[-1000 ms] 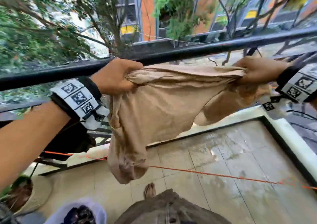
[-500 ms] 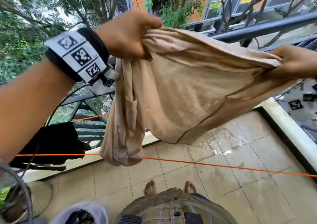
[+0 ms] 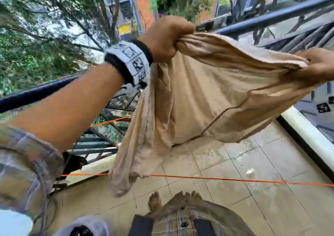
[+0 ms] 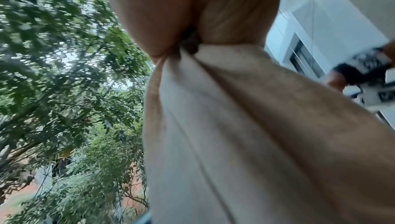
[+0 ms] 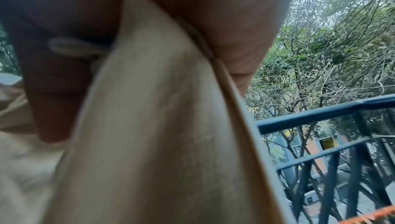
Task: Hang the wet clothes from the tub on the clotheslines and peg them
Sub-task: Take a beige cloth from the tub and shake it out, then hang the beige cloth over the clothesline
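A wet beige cloth [image 3: 207,94] is stretched in the air between my two hands, above the balcony floor. My left hand [image 3: 168,40] grips its bunched left corner high up. At the right edge of the head view, my right hand [image 3: 318,64] grips the other end. A long fold of the cloth hangs down to the near orange clothesline [image 3: 216,178]. A second orange line [image 3: 112,121] runs farther back by the railing. The left wrist view shows fingers closed on the cloth [image 4: 235,126]. In the right wrist view the cloth [image 5: 160,126] fills the frame. No pegs show.
A dark metal railing [image 3: 271,18] bounds the balcony, with trees beyond. A black garment [image 3: 74,163] hangs on the line at the left. The tiled floor [image 3: 244,163] is wet. A white tub's rim [image 3: 85,226] shows at the bottom. My bare feet [image 3: 155,199] stand behind the near line.
Both hands lifted the cloth from railing height to well above it and pulled it wider. The view tilted down, bringing the near orange line and my feet into sight.
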